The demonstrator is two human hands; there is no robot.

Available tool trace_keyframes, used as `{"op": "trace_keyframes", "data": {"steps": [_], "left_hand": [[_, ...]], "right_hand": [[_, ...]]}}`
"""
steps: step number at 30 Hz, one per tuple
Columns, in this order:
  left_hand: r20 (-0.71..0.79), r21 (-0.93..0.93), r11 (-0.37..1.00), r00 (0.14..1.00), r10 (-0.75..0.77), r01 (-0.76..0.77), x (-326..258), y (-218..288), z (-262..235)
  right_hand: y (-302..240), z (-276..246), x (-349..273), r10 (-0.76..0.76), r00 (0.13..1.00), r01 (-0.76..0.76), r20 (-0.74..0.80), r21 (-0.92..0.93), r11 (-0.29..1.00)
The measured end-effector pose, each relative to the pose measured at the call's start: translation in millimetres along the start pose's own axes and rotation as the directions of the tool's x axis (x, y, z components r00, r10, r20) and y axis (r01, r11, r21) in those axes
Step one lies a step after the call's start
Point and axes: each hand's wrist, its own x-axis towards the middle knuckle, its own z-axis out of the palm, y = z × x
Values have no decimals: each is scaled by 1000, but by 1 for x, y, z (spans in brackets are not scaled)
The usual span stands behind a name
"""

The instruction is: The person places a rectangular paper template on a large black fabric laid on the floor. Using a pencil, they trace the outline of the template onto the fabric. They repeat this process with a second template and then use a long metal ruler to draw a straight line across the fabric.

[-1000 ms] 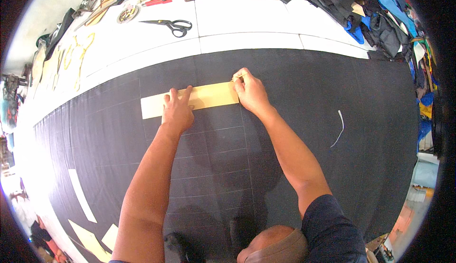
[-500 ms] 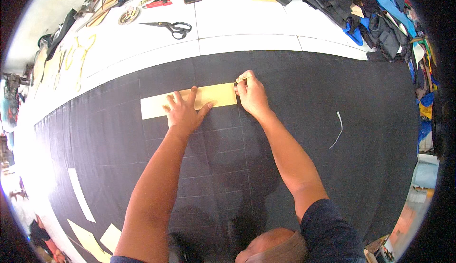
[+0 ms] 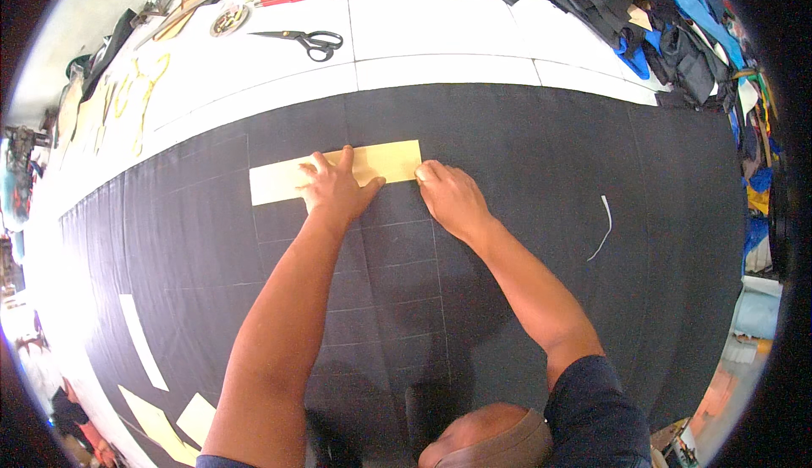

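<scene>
Hands apart: left hand [image 3: 332, 193] splayed flat on yellow card strip [image 3: 385, 162]; right hand [image 3: 452, 197] curled closed at its right end, can't tell what's inside. Strip lies on black cloth [image 3: 524, 155], far side, left of middle; pale lines run nearer. Scissors [image 3: 298, 36] farther, on white table [image 3: 440, 37]. 2 yellow pieces [image 3: 161, 426] near left.

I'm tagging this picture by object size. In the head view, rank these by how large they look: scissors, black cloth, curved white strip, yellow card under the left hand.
1. Black cloth
2. Yellow card, partly covered
3. Scissors
4. Curved white strip, thinnest
</scene>
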Motion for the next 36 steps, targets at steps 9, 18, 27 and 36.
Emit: {"op": "trace_keyframes", "data": {"steps": [9,18,27,36], "left_hand": [[24,10,1000,1000,9,-9,1,-1,2],[-101,-85,996,995,-6,-2,-7,-1,16],[-346,-244,969,929,-135,50,25,-14,43],[-379,-302,951,908,-175,57,49,-8,30]], "right_hand": [[3,2,-11,80,997,-79,-21,61,995],[20,28,-25,628,749,-327,-210,707,626],[14,38,-27,463,823,-299,-329,443,845],[12,35,-25,491,819,-359,-296,402,842]]}}
